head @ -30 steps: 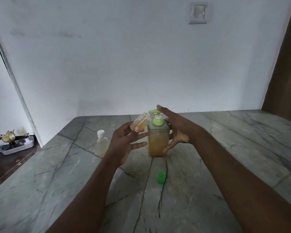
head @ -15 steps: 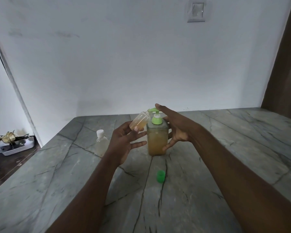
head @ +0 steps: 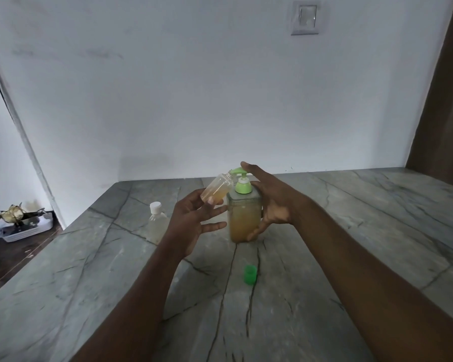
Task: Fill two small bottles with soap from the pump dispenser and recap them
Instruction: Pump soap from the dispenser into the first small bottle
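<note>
The pump dispenser (head: 245, 218), clear with amber soap and a green pump head, stands at the table's middle. My right hand (head: 272, 202) wraps its right side, thumb low on the front and index finger laid on the pump top. My left hand (head: 194, 220) pinches a small uncapped bottle (head: 217, 190), tilted with its mouth under the green spout; amber soap fills its lower half. The other fingers of that hand spread out straight. A second small bottle (head: 156, 223) with a white cap stands left of my left hand. A loose green cap (head: 250, 275) lies on the table in front of the dispenser.
The grey marble table (head: 351, 244) runs back to a white wall. At the far left, beyond the table's edge, a white tray (head: 24, 228) with a gold ornament sits on a dark lower surface. A brown door frame rises at the right.
Both hands, the tilted bottle and the dispenser keep their positions; the pump head stays up. Only the camera has shifted slightly.
</note>
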